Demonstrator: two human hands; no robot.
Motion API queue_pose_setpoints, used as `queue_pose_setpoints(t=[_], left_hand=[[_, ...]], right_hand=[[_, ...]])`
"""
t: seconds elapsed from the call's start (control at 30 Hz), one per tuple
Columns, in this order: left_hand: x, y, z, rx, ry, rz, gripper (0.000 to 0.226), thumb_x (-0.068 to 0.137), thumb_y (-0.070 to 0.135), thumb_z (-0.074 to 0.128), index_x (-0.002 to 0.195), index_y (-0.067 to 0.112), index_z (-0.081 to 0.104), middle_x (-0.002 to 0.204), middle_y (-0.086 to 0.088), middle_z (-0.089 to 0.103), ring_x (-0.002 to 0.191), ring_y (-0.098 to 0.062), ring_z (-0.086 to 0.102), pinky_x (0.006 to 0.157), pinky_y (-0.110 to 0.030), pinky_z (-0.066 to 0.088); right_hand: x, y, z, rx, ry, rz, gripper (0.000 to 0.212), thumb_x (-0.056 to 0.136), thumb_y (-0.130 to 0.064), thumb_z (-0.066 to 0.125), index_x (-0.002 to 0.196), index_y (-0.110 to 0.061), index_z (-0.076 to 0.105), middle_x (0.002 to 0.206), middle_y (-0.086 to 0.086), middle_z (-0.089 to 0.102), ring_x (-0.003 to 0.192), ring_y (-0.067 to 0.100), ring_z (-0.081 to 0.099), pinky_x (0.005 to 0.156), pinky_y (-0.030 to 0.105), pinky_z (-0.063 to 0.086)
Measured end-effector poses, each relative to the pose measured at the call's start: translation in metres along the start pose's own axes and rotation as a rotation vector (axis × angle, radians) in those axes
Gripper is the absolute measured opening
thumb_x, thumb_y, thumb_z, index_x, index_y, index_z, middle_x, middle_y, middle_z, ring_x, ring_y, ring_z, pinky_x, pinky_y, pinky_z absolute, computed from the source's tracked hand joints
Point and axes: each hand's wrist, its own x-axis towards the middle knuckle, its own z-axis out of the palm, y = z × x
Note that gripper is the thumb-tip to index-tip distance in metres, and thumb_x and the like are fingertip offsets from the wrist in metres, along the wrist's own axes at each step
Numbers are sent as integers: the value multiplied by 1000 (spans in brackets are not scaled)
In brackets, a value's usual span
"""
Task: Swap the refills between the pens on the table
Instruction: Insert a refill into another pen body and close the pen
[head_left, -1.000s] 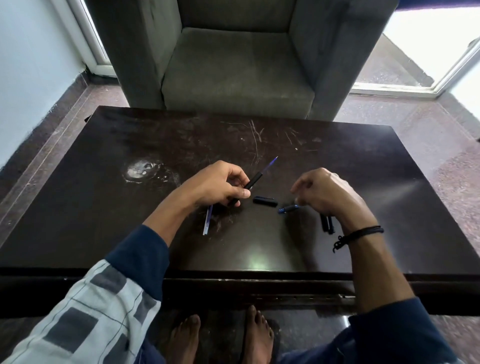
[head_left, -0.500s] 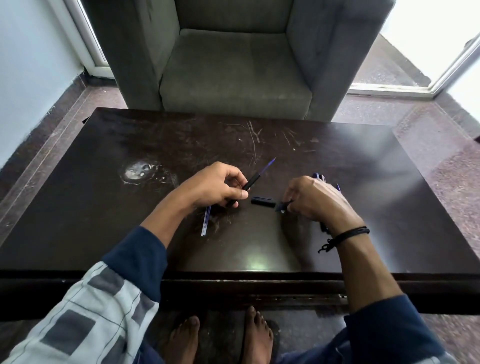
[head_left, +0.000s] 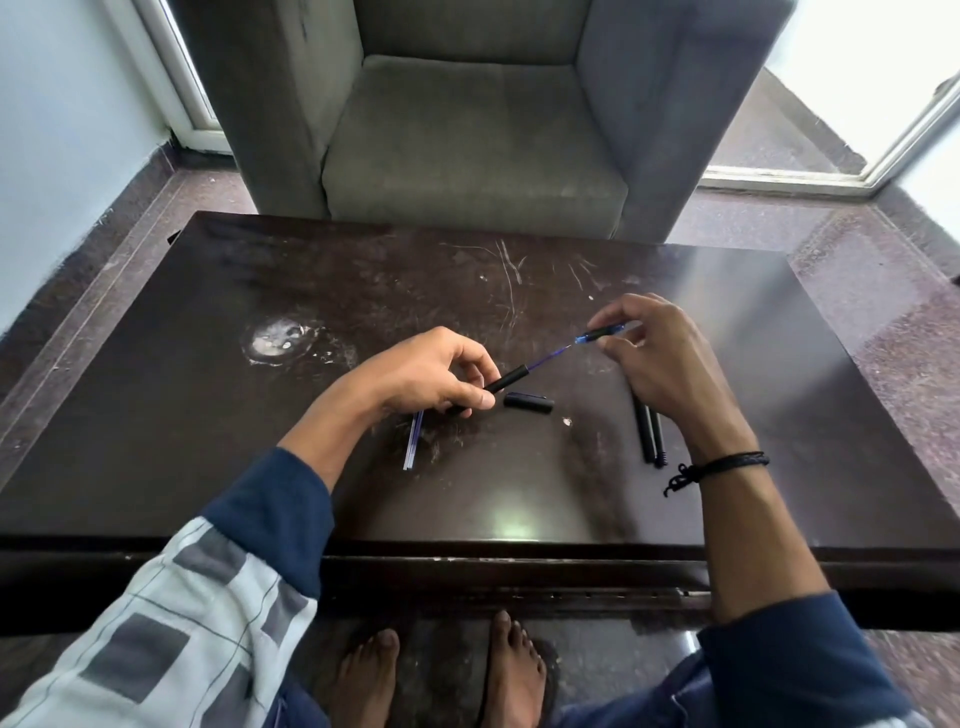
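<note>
My left hand (head_left: 431, 374) is clamped round the slim black plastic pen barrel (head_left: 506, 383), just left of the short black cap (head_left: 527, 402) on the dark wooden table (head_left: 260, 493). The thin blue refill (head_left: 553, 357) sticks out of it — long axis slanting up-right, away from the cap, toward my right hand (head_left: 660, 358), which pinches the small blue-tipped nose piece (head_left: 602, 332). The refill looks light and bendy — I'd grip close to the barrel mouth.

Daylight floods in overexposed beyond the table (head_left: 208, 415), upper right; pale glare patches sheen its dark top; wide-angle bending warps the edges.
</note>
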Motion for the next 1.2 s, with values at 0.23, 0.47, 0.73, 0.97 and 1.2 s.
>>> queue_pose_setpoints(t=[0.23, 0.47, 0.73, 0.97, 1.2], left_hand=[[1, -2, 0, 6, -10, 6, 14, 84, 12, 80, 96, 18, 74, 81, -1, 68, 70, -13, 69, 65, -28, 51], [3, -4, 0, -1, -25, -2, 15, 84, 12, 80, 96, 18, 74, 80, 2, 67, 70, -13, 70, 64, -28, 51], [4, -5, 0, 11, -53, -24, 13, 86, 11, 79, 95, 18, 74, 83, -1, 67, 70, -13, 70, 61, -23, 51], [4, -5, 0, 1, -49, -15, 13, 85, 12, 80, 97, 17, 75, 80, 3, 67, 73, -15, 71, 64, -26, 51], [3, -5, -1, -6, -46, -21, 13, 85, 13, 80, 96, 18, 76, 80, 2, 68, 73, -15, 71, 67, -28, 54]], right_hand=[[1, 0, 7, -5, -33, -21, 20, 89, -12, 69, 90, -32, 71, 100, -14, 61, 83, 2, 64, 84, 36, 54], [1, 3, 5, 9, -30, -33, 19, 89, -12, 70, 92, -31, 71, 99, -14, 62, 81, 1, 63, 83, 36, 54], [2, 3, 8, -8, -68, -43, 21, 87, -11, 67, 89, -32, 70, 100, -12, 63, 89, 9, 65, 82, 35, 54], [3, 7, 7, -33, -59, -39, 18, 86, -15, 68, 90, -32, 70, 100, -11, 63, 90, 10, 63, 78, 30, 47], [3, 6, 9, -24, -70, -65, 18, 87, -16, 68, 90, -34, 70, 99, -11, 63, 90, 10, 63, 79, 32, 49]])
